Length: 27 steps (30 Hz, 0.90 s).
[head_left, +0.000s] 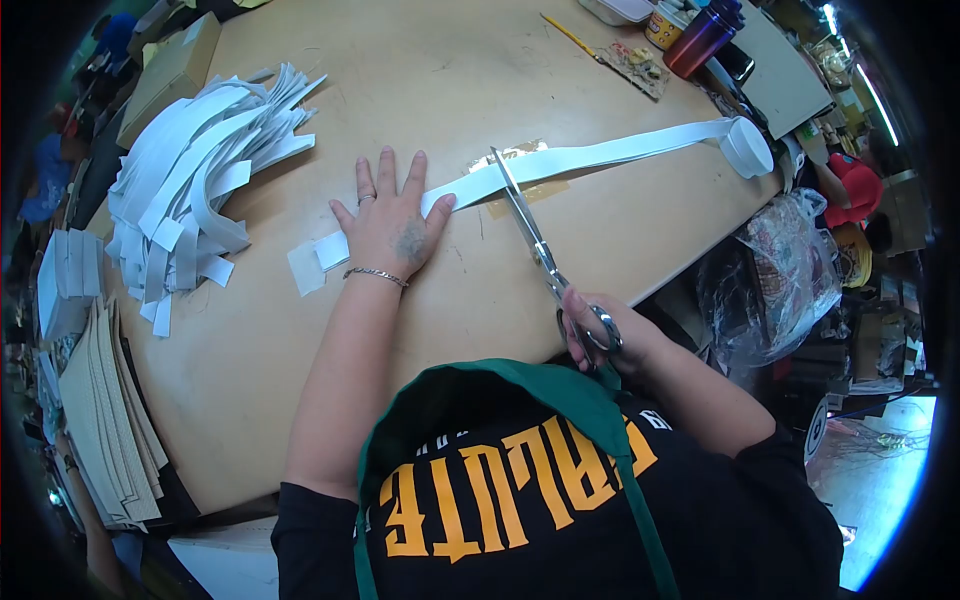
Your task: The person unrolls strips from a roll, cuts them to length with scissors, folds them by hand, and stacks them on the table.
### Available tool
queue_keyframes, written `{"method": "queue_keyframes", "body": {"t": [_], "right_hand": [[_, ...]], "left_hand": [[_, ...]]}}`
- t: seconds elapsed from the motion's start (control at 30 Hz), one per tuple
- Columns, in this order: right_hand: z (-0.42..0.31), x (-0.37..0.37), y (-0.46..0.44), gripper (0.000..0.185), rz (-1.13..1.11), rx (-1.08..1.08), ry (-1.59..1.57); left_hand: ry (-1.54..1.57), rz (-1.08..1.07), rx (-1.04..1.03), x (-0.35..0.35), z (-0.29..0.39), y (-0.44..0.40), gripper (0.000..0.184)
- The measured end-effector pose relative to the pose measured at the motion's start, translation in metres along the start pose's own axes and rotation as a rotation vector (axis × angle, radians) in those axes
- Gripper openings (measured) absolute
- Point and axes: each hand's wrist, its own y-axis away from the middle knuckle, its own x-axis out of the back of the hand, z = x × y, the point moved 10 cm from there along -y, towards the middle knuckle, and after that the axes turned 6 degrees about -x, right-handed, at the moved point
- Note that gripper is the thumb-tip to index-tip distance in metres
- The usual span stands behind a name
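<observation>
My left hand (pixel 392 226) lies flat with fingers spread, pressing a white elastic-like strip (pixel 600 153) against the table (pixel 440 310). The strip's left end shows past the hand, beside a pale translucent patch (pixel 306 271). To the right it runs back to a white roll (pixel 747 148) near the table's edge. In my right hand (pixel 608 328) are metal scissors (pixel 540 245), with fingers through the handles. One blade crosses over the strip to the right of my left hand; whether the other is beneath it, I cannot tell.
A large heap of cut white strips (pixel 190 165) covers the table's left part, near a cardboard box (pixel 170 75) and stacked beige sheets (pixel 110 420). A brush (pixel 572 38), a purple bottle (pixel 703 38) and a tub (pixel 665 25) stand at the far right. Plastic-wrapped goods (pixel 775 275) sit beyond the right edge.
</observation>
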Motion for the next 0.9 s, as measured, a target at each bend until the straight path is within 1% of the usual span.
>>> {"method": "queue_keyframes", "body": {"t": [0.03,0.13,0.43,0.63,0.73,0.9], "right_hand": [[-0.0017,0.0012,-0.0028,0.075,0.008,0.001,0.014],[-0.0042,0.0019,-0.0065,0.066,0.016,-0.006,0.009],[-0.0032,0.0013,-0.007,0.064,0.04,-0.008,-0.011],[-0.0026,0.0035,-0.0056,0.056,0.081,-0.036,-0.005],[-0.0042,0.0026,-0.0027,0.056,0.08,-0.088,0.003],[-0.0062,0.0064,-0.0035,0.049,0.065,-0.082,0.038]], "left_hand": [[-0.001,0.0,-0.001,0.0,-0.0003,-0.0002,0.064],[0.002,-0.001,-0.005,0.0005,0.0004,-0.0001,0.064],[-0.013,0.0,-0.011,-0.0011,0.0007,-0.0007,0.063],[-0.031,-0.014,-0.012,-0.0018,0.0011,-0.0005,0.064],[-0.029,-0.025,-0.008,-0.0022,0.0015,-0.0008,0.064],[-0.017,-0.036,-0.012,-0.0026,0.0018,-0.001,0.065]]}}
